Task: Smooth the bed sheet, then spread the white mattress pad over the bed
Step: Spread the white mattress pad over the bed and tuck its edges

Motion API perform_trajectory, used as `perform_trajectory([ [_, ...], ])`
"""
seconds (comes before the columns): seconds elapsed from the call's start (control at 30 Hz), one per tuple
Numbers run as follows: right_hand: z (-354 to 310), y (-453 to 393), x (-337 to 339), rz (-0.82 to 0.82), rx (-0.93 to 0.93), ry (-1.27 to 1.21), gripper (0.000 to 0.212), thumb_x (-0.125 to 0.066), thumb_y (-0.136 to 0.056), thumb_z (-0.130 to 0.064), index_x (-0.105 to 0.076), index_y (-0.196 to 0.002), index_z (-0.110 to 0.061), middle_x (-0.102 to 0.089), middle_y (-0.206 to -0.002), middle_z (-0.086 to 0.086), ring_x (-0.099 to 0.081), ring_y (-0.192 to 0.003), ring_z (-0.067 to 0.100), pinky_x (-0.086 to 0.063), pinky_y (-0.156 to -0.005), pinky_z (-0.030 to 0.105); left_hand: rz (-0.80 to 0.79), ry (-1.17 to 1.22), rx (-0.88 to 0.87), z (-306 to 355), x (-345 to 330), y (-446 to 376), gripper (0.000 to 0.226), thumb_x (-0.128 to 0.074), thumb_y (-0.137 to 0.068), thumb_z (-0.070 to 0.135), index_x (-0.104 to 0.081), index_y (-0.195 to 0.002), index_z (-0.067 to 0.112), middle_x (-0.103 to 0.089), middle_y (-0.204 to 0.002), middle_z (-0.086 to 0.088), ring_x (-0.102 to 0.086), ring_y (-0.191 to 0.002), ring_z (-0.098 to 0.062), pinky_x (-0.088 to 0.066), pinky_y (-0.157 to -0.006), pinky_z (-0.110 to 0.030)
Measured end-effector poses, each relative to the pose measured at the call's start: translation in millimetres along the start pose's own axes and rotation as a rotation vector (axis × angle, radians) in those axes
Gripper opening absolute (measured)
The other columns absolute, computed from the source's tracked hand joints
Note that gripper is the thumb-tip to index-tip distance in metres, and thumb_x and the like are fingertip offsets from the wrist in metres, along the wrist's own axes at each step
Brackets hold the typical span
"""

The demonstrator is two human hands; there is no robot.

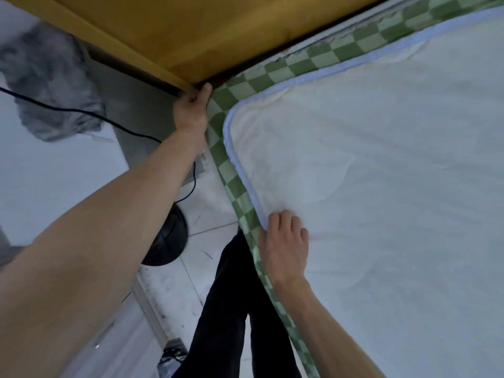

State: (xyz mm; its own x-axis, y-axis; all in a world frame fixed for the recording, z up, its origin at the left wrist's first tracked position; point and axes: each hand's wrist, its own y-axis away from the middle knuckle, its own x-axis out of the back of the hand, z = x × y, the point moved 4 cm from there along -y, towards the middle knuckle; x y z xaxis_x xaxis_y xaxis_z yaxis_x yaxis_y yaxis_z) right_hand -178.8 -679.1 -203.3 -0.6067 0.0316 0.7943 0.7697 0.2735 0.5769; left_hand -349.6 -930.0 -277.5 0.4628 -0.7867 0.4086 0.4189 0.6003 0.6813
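The white mattress pad [381,186] lies flat on top of the bed and covers most of it. It has a pale blue edge [228,143] that runs round its rounded corner. The pad has a few soft wrinkles near that corner. Under it is the bed sheet [240,186], with green and light green squares. Only a strip of the sheet shows, along the side and the top of the bed, just outside the blue edge.

The right hand [285,249] rests on the pad at its side edge. The fingers are a little bent and press down on the white cloth right by the blue edge. The thumb side lies against the sheet strip. It is hard to tell if the hand pinches the edge or only presses on it.

The left hand [191,110] is up at the top corner of the bed. Its grip is curled there, where the sheet meets the yellow wooden headboard [191,31]. What the fingers hold is hidden.

The person stands beside the bed in dark trousers [226,309]. On the white tiled floor [210,203] there is a round black thing [166,238] with a black cable [81,111]. A grey cloth [51,85] lies on a pale surface to the left.
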Motion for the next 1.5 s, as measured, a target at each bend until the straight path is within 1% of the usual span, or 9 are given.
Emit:
perform_trajectory([
  [0.17, 6.4, -8.2, 4.3, 0.191, 0.022, -0.014, 0.019, -0.078, -0.071, -0.01, -0.059, -0.073, -0.011, -0.058, -0.071, 0.008, -0.06, -0.065, 0.028, -0.044, -0.052, 0.035, -0.045, -0.015, -0.047, -1.3, 2.2, -3.6, 0.037, -0.074, -0.092, 0.044, -0.065, -0.083, 0.009, -0.073, -0.085, -0.006, -0.068, -0.079, -0.018, -0.056, -0.073, -0.03],
  [0.37, 0.5, 5.2, 6.1, 0.267, 0.15, -0.083, 0.019, -0.077, -0.076, -0.002, -0.06, -0.074, -0.011, -0.054, -0.059, 0.0, -0.051, -0.048, 0.021, -0.033, -0.041, 0.029, -0.209, 0.132, 0.223, -42.5, 24.3, 13.7, 0.07, -0.047, -0.09, 0.078, -0.06, -0.141, 0.031, -0.065, -0.136, 0.009, -0.06, -0.123, -0.013, -0.048, -0.1, -0.042],
  [0.5, -8.5, 5.4, 6.9, 0.258, 0.184, -0.037, 0.02, -0.078, -0.071, 0.003, -0.063, -0.077, -0.009, -0.055, -0.059, 0.002, -0.051, -0.047, 0.021, -0.028, -0.043, 0.027, -0.368, 0.2, 0.294, -75.5, 21.5, 28.9, 0.03, -0.057, -0.1, 0.045, -0.069, -0.122, 0.028, -0.072, -0.114, 0.008, -0.062, -0.116, -0.015, -0.055, -0.093, -0.044],
  [0.7, -17.1, -1.1, 12.3, 0.229, 0.191, -0.024, 0.024, -0.078, -0.065, 0.01, -0.067, -0.081, -0.004, -0.058, -0.059, 0.005, -0.053, -0.046, 0.025, -0.03, -0.043, 0.027, -0.187, 0.139, 0.056, -68.1, 27.5, 6.2, 0.012, -0.06, -0.104, 0.028, -0.065, -0.099, 0.019, -0.074, -0.095, 0.003, -0.069, -0.083, -0.005, -0.059, -0.077, -0.026],
  [1.07, -38.7, -10.9, -13.0, 0.26, 0.179, 0.098, 0.006, -0.071, -0.075, -0.005, -0.07, -0.079, -0.01, -0.064, -0.062, 0.003, -0.062, -0.052, 0.02, -0.045, -0.043, 0.028, -0.026, 0.03, 0.08, -59.2, 6.6, -10.7, 0.036, -0.055, -0.103, 0.032, -0.061, -0.134, 0.014, -0.07, -0.126, -0.007, -0.067, -0.114, -0.025, -0.056, -0.1, -0.042],
  [1.13, -39.3, -9.7, -17.3, 0.264, 0.17, 0.07, 0.011, -0.074, -0.074, -0.003, -0.069, -0.081, -0.01, -0.064, -0.065, 0.004, -0.062, -0.055, 0.02, -0.047, -0.046, 0.029, 0.148, -0.053, -0.022, -57.6, 32.3, 4.2, 0.03, -0.054, -0.102, 0.028, -0.058, -0.128, 0.012, -0.065, -0.124, -0.007, -0.064, -0.113, -0.025, -0.054, -0.101, -0.042],
  [1.23, -49.2, 2.9, -24.0, 0.347, 0.164, -0.074, 0.011, -0.059, -0.079, 0.001, -0.065, -0.079, -0.009, -0.061, -0.07, 0.006, -0.06, -0.06, 0.024, -0.049, -0.05, 0.034, 0.316, -0.262, -0.532, -43.1, 62.1, 60.8, 0.024, -0.05, -0.098, 0.017, -0.057, -0.121, 0.013, -0.054, -0.116, 0.0, -0.055, -0.102, -0.012, -0.048, -0.094, -0.025],
  [1.33, -3.6, 67.4, -32.3, 0.348, -0.139, -0.099, 0.011, -0.064, -0.082, -0.001, -0.06, -0.08, -0.011, -0.056, -0.075, 0.005, -0.053, -0.065, 0.025, -0.043, -0.055, 0.035, -0.1, -0.563, -0.976, -17.5, -17.0, 132.8, 0.03, -0.049, -0.101, 0.026, -0.06, -0.124, 0.012, -0.059, -0.123, -0.005, -0.053, -0.11, -0.02, -0.043, -0.094, -0.028],
  [1.5, 36.6, 141.3, -80.7, 0.044, -0.51, -0.064, 0.014, -0.07, -0.084, -0.016, -0.062, -0.091, -0.008, -0.061, -0.087, 0.01, -0.058, -0.076, 0.032, -0.046, -0.06, 0.039, -0.151, -1.031, -0.812, 28.6, -44.6, 70.2, 0.05, -0.055, -0.095, 0.051, -0.057, -0.13, 0.015, -0.058, -0.136, -0.01, -0.048, -0.128, -0.033, -0.041, -0.101, -0.044],
])
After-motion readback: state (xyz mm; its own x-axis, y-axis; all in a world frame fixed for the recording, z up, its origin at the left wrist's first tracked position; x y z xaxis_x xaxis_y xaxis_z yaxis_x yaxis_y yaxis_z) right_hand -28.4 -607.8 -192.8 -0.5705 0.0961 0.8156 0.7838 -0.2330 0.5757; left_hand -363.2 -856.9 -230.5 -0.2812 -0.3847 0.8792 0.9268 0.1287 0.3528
